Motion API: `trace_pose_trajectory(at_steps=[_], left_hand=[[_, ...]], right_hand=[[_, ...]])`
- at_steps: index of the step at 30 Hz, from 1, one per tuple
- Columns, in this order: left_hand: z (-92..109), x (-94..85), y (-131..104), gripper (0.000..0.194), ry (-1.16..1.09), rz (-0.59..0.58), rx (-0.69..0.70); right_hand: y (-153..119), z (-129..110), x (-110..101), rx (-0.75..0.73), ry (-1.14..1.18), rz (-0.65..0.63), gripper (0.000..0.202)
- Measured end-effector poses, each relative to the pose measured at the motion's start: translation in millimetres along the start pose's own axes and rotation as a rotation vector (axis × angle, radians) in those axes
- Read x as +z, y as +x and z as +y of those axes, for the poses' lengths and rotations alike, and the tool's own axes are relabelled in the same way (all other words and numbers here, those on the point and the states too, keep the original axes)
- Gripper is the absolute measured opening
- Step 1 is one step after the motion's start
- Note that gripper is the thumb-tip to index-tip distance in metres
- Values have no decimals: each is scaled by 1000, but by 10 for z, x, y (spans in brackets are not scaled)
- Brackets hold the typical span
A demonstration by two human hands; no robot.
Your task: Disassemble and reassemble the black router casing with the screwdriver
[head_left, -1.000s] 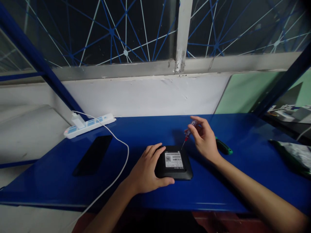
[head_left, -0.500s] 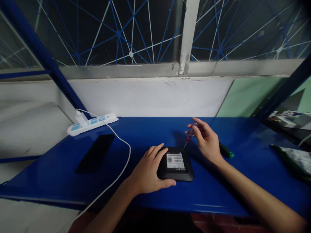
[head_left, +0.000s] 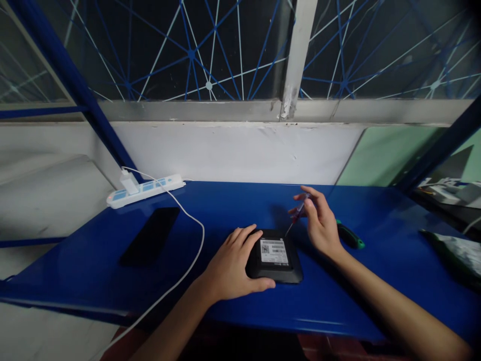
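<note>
1. One black device [head_left: 276, 256] held on desk [head_left: 240, 203] by left hand [head_left: 233, 261], fingers spread.
2. One screwdriver [head_left: 299, 210] pinched in right hand [head_left: 322, 221], tip at device's far-right corner.
3. One green-black tool [head_left: 351, 236], one power strip [head_left: 152, 188] seen.

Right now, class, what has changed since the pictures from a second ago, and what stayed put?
The camera view shifted slightly, so everything sits further right in frame. On the right hand, the thumb seems to have slid slightly rightward on the screwdriver. Nothing was taken or let go; the left hand still steadies the black device on the blue table.
</note>
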State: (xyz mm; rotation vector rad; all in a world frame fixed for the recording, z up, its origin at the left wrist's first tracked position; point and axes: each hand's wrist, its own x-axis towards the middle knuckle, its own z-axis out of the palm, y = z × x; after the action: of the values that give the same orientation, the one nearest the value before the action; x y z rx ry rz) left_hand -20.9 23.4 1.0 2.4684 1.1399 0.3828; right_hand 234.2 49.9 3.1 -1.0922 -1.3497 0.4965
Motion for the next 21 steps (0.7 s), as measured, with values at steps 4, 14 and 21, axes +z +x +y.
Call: trace_pose_trajectory(at_steps=[4,14,21], left_hand=[[-8,5,-8,101,-15,29,28],[-31,-4,-23,106,-23,-28,2],[-39,27,-5,104,-20,24,29]], right_hand=[[12,-38,-22,3,27,26,39],[50,-7,-35,27,26,41,39],[49,-23,-32,-30,-89,91,33]])
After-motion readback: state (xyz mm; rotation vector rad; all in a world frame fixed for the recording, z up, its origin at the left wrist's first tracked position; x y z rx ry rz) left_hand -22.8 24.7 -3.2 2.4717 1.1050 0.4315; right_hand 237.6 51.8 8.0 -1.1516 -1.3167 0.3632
